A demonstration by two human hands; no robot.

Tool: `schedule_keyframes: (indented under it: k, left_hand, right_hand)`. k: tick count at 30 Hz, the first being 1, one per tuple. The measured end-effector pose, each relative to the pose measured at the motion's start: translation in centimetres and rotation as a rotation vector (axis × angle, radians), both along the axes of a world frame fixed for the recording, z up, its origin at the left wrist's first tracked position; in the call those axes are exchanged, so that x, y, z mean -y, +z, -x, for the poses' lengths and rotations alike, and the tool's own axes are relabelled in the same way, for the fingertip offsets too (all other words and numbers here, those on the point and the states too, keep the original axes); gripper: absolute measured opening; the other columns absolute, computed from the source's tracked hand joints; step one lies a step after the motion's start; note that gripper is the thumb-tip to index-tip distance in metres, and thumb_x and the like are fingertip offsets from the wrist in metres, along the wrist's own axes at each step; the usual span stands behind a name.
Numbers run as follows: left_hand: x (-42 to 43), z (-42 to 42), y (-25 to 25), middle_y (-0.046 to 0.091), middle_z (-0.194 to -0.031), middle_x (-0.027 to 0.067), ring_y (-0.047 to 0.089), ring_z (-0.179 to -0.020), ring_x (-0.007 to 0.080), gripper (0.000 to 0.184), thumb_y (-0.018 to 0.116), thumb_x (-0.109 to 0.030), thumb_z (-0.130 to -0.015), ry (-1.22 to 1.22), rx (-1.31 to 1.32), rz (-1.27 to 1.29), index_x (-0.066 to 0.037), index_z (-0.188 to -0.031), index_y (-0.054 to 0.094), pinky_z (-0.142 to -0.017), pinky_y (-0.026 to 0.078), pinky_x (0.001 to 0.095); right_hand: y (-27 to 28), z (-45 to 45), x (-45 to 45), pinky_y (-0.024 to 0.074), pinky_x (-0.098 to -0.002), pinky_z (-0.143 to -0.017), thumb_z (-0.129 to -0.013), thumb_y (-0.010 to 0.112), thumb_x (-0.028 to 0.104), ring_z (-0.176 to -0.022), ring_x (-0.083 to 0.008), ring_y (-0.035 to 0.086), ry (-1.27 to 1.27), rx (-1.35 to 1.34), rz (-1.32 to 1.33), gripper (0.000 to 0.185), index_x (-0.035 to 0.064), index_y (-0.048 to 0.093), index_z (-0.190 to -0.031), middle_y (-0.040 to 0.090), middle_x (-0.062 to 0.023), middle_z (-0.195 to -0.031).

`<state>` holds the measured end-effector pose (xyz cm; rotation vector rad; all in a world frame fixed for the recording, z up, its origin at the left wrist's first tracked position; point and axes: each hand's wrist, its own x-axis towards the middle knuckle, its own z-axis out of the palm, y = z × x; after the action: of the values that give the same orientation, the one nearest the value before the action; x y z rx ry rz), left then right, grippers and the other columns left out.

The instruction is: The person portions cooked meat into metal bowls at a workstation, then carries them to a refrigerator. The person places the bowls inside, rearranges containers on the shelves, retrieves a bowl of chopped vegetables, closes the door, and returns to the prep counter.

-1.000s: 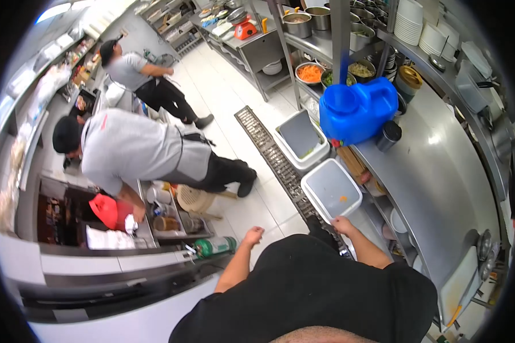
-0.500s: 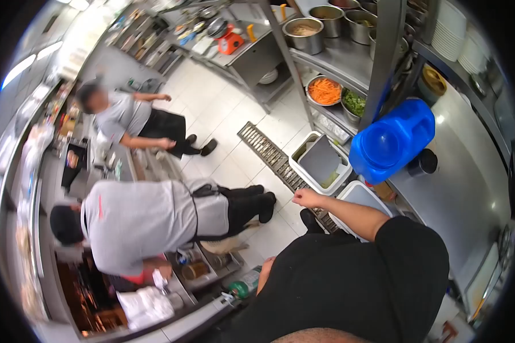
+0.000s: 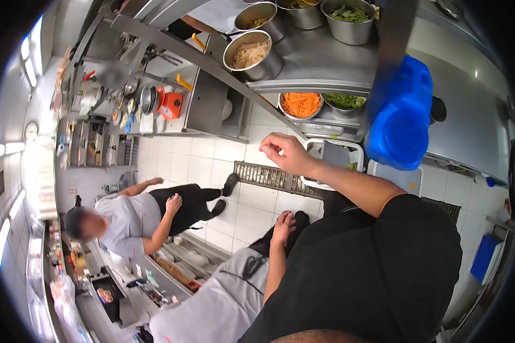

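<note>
My right hand (image 3: 286, 154) reaches out at the centre over the floor grate (image 3: 280, 178), beside a white bin (image 3: 359, 162) with a grey lid and green scraps. Its fingers are loosely bent and apart, with nothing in them. My left hand (image 3: 283, 228) hangs lower, near the black-clad legs, its fingers loosely bent and holding nothing visible. Right of my right hand stands a blue jug (image 3: 400, 123). Ahead, metal pots of shredded food (image 3: 252, 54) and green leaves (image 3: 349, 20) stand on a shelf, above bowls of carrot strips (image 3: 301, 105) and chopped greens (image 3: 343, 102).
A co-worker in grey (image 3: 126, 220) faces this way at the left, hands raised. Another person in a grey shirt (image 3: 214, 303) is close beside my left arm. A steel counter (image 3: 463, 120) runs along the right, and a red scale (image 3: 170, 106) sits on the back table.
The view has turned and come nearer the shelf of pots. My right hand has moved forward over the grate. My left hand shows more fully. The nearer co-worker now appears lower in view.
</note>
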<state>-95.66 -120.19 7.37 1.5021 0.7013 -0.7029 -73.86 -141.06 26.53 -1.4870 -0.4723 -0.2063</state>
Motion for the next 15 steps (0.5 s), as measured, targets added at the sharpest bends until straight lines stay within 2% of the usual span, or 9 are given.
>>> schedule_keyframes:
  k: [4, 6, 8, 11, 14, 15]
  left_hand:
    - [-6.0, -6.7, -1.9, 0.061, -0.132, 0.0093, 0.063, -0.116, 0.0259, 0.054, 0.06, -0.041, -0.104, -0.009, 0.056, -0.061, -0.006, -0.144, 0.052, -0.092, 0.055, 0.0412]
    - [-9.1, -9.0, -4.2, 0.063, -0.127, 0.0066, 0.065, -0.105, 0.0222, 0.052, 0.063, -0.04, -0.103, 0.069, -0.039, -0.04, -0.008, -0.144, 0.053, -0.081, 0.057, 0.0378]
    - [-10.7, -10.8, -3.2, 0.065, -0.122, 0.0058, 0.064, -0.101, 0.0192, 0.049, 0.064, -0.038, -0.103, -0.038, -0.084, -0.076, -0.009, -0.141, 0.056, -0.08, 0.056, 0.0344]
    - [-14.0, -13.0, -3.0, 0.068, -0.117, 0.0058, 0.064, -0.1, 0.0172, 0.046, 0.064, -0.036, -0.103, -0.382, -0.021, -0.225, -0.005, -0.137, 0.059, -0.082, 0.054, 0.0325]
    - [-17.8, -14.6, -5.8, 0.071, -0.112, 0.0066, 0.065, -0.098, 0.0161, 0.047, 0.063, -0.036, -0.103, -0.454, 0.006, -0.268, -0.001, -0.134, 0.061, -0.083, 0.053, 0.0319]
    - [-18.1, -15.9, -4.5, 0.073, -0.112, 0.0091, 0.067, -0.097, 0.0178, 0.047, 0.063, -0.036, -0.103, -0.504, -0.028, -0.31, 0.001, -0.132, 0.061, -0.085, 0.053, 0.0336]
  right_hand:
    - [-0.3, -4.9, -2.6, 0.0503, -0.0291, -0.06, -0.099, 0.066, 0.012, -0.068, -0.0125, 0.063, -0.051, 0.007, -0.002, 0.011, 0.0014, 0.067, -0.096, 0.067, -0.006, -0.084]
    - [0.1, -7.8, -3.9, 0.0509, -0.029, -0.061, -0.097, 0.066, 0.01, -0.068, -0.0124, 0.063, -0.057, 0.043, -0.013, 0.009, 0.0019, 0.066, -0.096, 0.067, -0.0062, -0.085]
    - [-0.3, -9.9, -6.2, 0.0509, -0.0285, -0.061, -0.096, 0.066, 0.008, -0.068, -0.0131, 0.063, -0.058, 0.046, -0.067, 0.006, 0.0025, 0.066, -0.095, 0.066, -0.006, -0.084]
    - [-0.5, -13.2, -9.8, 0.05, -0.03, -0.06, -0.095, 0.066, 0.008, -0.067, -0.0141, 0.062, -0.054, 0.045, -0.085, 0.006, 0.0019, 0.067, -0.095, 0.065, -0.0061, -0.081]
    - [-0.7, -16.1, -12.2, 0.0508, -0.0291, -0.064, -0.096, 0.064, 0.004, -0.07, -0.013, 0.062, 0.024, -0.057, 0.025, 0.005, 0.0001, 0.067, -0.098, 0.067, -0.0071, -0.086]
    - [-1.0, -16.9, -13.1, 0.0499, -0.0291, -0.062, -0.097, 0.065, 0.005, -0.066, -0.0128, 0.06, 0.006, -0.056, -0.003, 0.006, 0.0001, 0.068, -0.097, 0.067, -0.0064, -0.084]
